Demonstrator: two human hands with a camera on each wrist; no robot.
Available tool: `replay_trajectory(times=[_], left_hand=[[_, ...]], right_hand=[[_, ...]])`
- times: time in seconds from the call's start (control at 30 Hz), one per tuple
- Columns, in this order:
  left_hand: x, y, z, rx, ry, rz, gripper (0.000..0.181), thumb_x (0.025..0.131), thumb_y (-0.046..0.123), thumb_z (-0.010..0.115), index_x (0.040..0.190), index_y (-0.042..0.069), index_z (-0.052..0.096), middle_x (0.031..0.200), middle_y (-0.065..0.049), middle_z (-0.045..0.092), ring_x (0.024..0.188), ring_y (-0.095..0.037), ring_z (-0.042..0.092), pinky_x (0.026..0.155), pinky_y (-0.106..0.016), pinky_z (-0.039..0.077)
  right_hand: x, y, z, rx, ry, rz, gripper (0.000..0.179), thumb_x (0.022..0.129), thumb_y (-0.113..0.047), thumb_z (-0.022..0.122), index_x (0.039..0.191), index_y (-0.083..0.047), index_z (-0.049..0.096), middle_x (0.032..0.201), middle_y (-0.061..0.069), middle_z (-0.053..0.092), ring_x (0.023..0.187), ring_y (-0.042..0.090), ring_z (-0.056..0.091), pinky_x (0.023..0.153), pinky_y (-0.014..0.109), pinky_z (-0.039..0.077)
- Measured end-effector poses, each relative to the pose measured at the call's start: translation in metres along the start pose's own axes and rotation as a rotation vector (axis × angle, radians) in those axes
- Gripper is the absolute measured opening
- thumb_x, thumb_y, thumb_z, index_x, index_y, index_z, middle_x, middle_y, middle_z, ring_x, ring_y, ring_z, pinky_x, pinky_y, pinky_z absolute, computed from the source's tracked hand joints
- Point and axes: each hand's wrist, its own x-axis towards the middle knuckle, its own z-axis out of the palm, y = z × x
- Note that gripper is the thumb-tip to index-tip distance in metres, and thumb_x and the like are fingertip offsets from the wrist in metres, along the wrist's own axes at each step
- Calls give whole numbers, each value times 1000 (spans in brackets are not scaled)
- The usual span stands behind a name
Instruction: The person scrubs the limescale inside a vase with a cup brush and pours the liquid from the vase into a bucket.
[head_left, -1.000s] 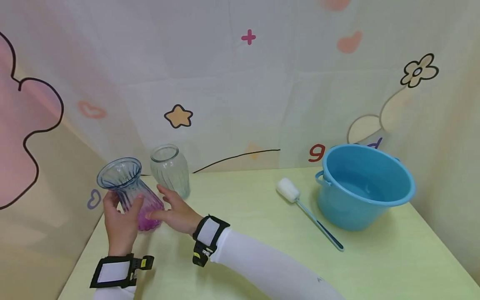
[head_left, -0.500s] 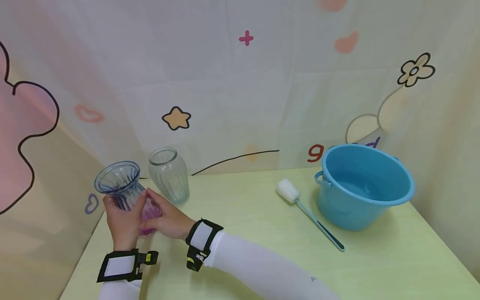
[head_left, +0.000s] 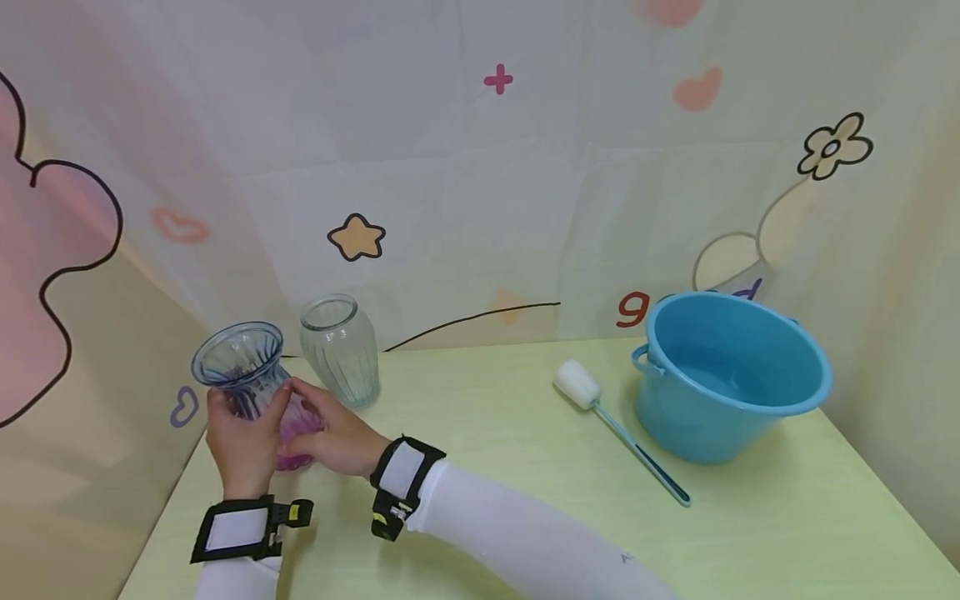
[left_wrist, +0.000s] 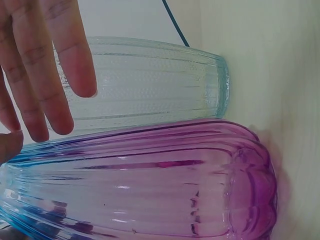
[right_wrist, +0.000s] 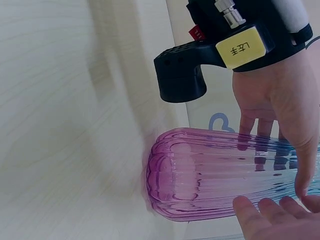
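Note:
A ribbed glass vase, blue at its flared rim and pink at its base, stands at the table's left. My left hand grips it below the rim; the right wrist view shows its fingers behind the glass and its thumb in front. From the right, my right hand touches the vase's side. In the left wrist view its fingers are fairly straight, with fingertips by the glass. Just behind stands a clear ribbed vase, apart from both hands in the head view.
A white-headed sponge brush with a long blue handle lies right of centre on the pale table. Beside it, at the right, stands a blue bucket with a side handle. A printed curtain hangs behind the table.
My right hand has moved left, close against the left hand, and now touches the vase. The vase is slightly lower in view. The brush and bucket have stayed put.

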Motion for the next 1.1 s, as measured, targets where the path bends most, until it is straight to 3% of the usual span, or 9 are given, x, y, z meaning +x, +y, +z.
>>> replay_trajectory(times=[0.27, 0.63, 0.73, 0.87, 0.97, 1.1], left_hand=[[-3, 5, -4, 69, 42, 24, 76, 86, 41, 84, 145, 7, 50, 145, -22, 60, 133, -48, 56, 107, -67, 44], [-5, 18, -10, 168, 14, 123, 69, 80, 41, 89, 133, 6, 63, 129, -22, 71, 114, -46, 67, 85, -50, 49], [-8, 26, -12, 172, -20, 132, 69, 80, 41, 89, 133, 6, 63, 129, -22, 71, 114, -45, 68, 84, -48, 52], [-13, 38, -16, 154, -79, 141, 69, 81, 39, 88, 137, 8, 61, 133, -21, 69, 119, -48, 66, 90, -59, 57], [-17, 46, -17, 151, -121, 155, 70, 83, 39, 87, 139, 9, 60, 136, -21, 67, 122, -50, 63, 93, -68, 54], [-24, 54, -16, 175, -174, 162, 72, 83, 42, 86, 141, 10, 59, 138, -22, 66, 124, -50, 63, 93, -69, 53]], right_hand=[[-2, -1, -2, -27, -2, 6, 89, 92, -17, 71, 166, -17, 22, 171, -3, 27, 157, 22, 30, 127, 38, 29], [-11, 1, -16, -31, 6, 17, 82, 93, -16, 67, 164, -25, 29, 170, -9, 29, 157, 22, 29, 123, 38, 33], [-14, 2, -21, -23, 5, -11, 82, 92, -12, 65, 164, -24, 29, 170, -6, 30, 157, 24, 29, 122, 38, 35], [-21, 0, -28, -14, 3, -9, 76, 96, -15, 64, 163, -27, 32, 169, -7, 31, 157, 24, 28, 123, 46, 36], [-28, -2, -34, -11, 1, 9, 70, 99, -20, 63, 162, -29, 33, 169, -10, 32, 157, 23, 29, 123, 50, 35], [-38, -5, -42, -27, -5, 18, 69, 100, -23, 63, 162, -28, 33, 169, -10, 33, 156, 21, 32, 123, 44, 37]])
